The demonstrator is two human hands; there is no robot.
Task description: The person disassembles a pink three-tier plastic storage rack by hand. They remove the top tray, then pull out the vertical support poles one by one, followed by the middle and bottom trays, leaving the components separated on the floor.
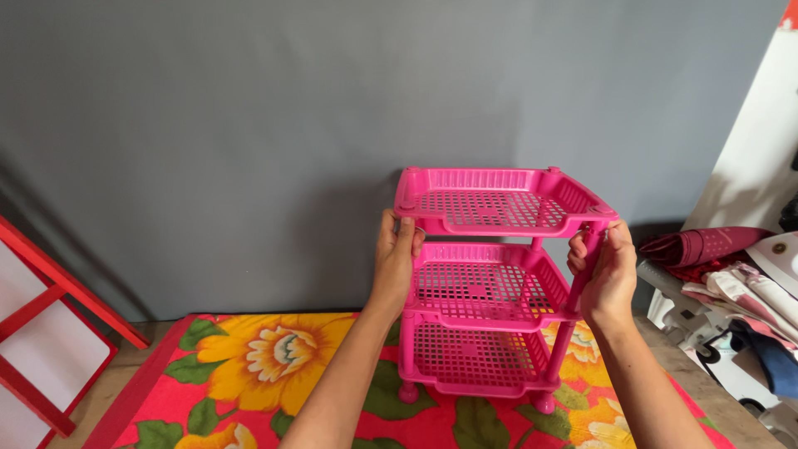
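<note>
Far left of both hands, a red frame [37, 333] leans at the picture's edge. Below the hands, a floral cloth [249, 366] in red, yellow and green covers the table [116, 374]. Left hand [396, 254] is closed around the front-left post of a pink three-tier rack [490, 291], fingers wrapped just under the top tray [499, 199], thumb toward the viewer. The rack stands upright on the cloth between the two hands, feet touching the cloth. Right hand [607, 270] grips the front-right post below the top tray's corner, fingers curled around it. Right of the right hand, well apart, folded clothes [731, 274] lie in a pile. Grey wall [249, 125] behind.
</note>
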